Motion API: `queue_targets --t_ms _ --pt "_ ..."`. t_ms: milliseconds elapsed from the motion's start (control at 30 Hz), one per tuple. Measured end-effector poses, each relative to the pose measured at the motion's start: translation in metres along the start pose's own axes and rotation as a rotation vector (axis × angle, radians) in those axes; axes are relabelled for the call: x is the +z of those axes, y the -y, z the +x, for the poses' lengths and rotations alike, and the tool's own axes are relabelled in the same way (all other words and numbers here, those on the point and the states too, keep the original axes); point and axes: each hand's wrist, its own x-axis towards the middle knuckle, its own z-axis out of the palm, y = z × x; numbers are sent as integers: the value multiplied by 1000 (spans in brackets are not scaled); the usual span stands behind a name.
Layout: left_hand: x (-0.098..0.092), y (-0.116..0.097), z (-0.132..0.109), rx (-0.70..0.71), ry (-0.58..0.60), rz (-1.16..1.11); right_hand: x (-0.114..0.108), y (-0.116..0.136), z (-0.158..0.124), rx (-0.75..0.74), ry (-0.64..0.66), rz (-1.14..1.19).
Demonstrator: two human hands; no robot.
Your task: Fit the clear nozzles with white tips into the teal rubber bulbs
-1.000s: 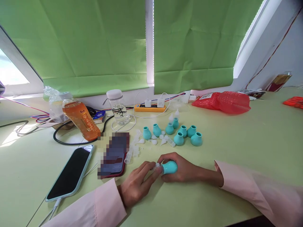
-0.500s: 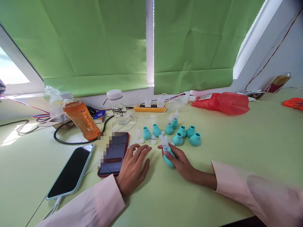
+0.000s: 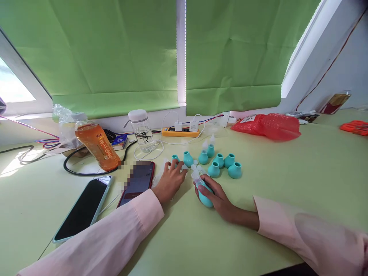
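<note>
My right hand (image 3: 214, 195) is wrapped round a teal bulb (image 3: 206, 196) that has a translucent white piece (image 3: 196, 176) in its mouth, tilted a little to the left. My left hand (image 3: 171, 180) reaches over small translucent white parts (image 3: 184, 167), fingers bent downward; its fingertips partly hide a teal bulb (image 3: 175, 157). Whether those fingers pinch a part is too small to tell. Several open-mouthed teal bulbs (image 3: 235, 170) stand behind and right of my hands. Two bulbs at the back (image 3: 211, 150) have white pointed tips on them.
Left of my hands lie a red-edged phone (image 3: 140, 178) and a pale-cased phone (image 3: 83, 209). Behind stand an orange drink bottle (image 3: 97, 145), a clear jar (image 3: 142, 132) and a yellow power strip (image 3: 180, 132). A red plastic package (image 3: 267, 125) lies at the back right.
My left hand has moved forward and right, from beside the phone to the small white parts, its fingers now bent down. My right hand still holds the bulb, which leans more to the left.
</note>
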Motion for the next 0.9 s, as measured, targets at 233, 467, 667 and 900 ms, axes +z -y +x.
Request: queue_targets --t_ms 233,467,667,900 --pt "-13 9 -7 -49 -36 -471 -8 -4 -2 -204 -111 -253" --pt "-37 1 -34 -426 -49 -1185 -13 -6 -1 -436 -69 -483" --pt "-28 -15 -49 -605 78 -1673 -8 -4 -3 -492 35 -568" --pt "-29 -16 -48 -801 106 -1797 -12 -8 -2 -530 20 -672"
